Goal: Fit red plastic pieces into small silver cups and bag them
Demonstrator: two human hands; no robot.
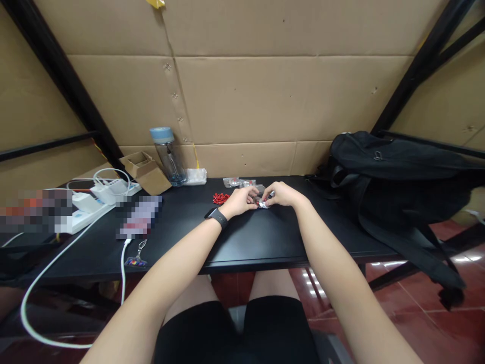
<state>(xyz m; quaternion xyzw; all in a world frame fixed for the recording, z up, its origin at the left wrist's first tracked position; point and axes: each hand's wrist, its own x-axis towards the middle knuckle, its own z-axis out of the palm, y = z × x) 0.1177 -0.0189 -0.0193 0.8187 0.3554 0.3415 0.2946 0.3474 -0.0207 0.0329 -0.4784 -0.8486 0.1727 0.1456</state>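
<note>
Both my hands meet over the middle of the black table. Between them is a small clear plastic bag with something red in it. My right hand pinches the bag's right side with bent fingers. On its left side, my left hand has thumb and fingers curved around the bag's edge. A pile of small red pieces lies just left of my left hand. Behind the hands lie clear packets with red bits inside.
A blue-lidded bottle, an open cardboard box and a white packet stand at the back left. A phone, white cable and power strip lie left. A black backpack fills the right end.
</note>
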